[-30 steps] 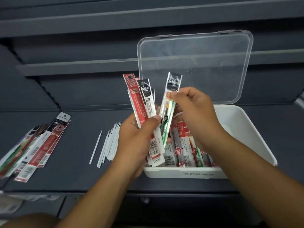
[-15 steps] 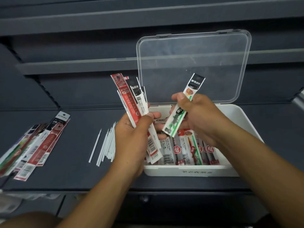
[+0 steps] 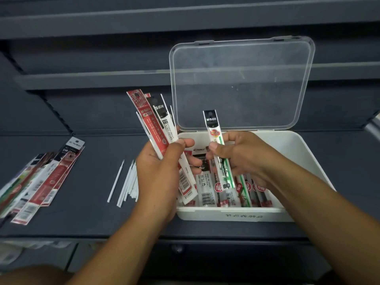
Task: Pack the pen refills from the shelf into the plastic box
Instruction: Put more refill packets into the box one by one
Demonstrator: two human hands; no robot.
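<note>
L hand [image 3: 161,173] gripping, R hand [image 3: 241,159] pinching

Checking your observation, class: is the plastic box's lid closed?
No, the clear lid stands open behind the white box.

One plastic box [image 3: 236,215] with one clear lid [image 3: 240,83] is pictured on the shelf [image 3: 92,219], about seven boxed packets [image 3: 207,194] being counted inside. One refill packet [image 3: 212,124] is held in the right grip [image 3: 242,157], a bundle [image 3: 153,120] of at least three in the left grip [image 3: 158,173]. One loose white refill [image 3: 116,181], a bunch [image 3: 129,186] of roughly eight and a fanned pile [image 3: 43,182] of about six packets are seen alongside.
</note>
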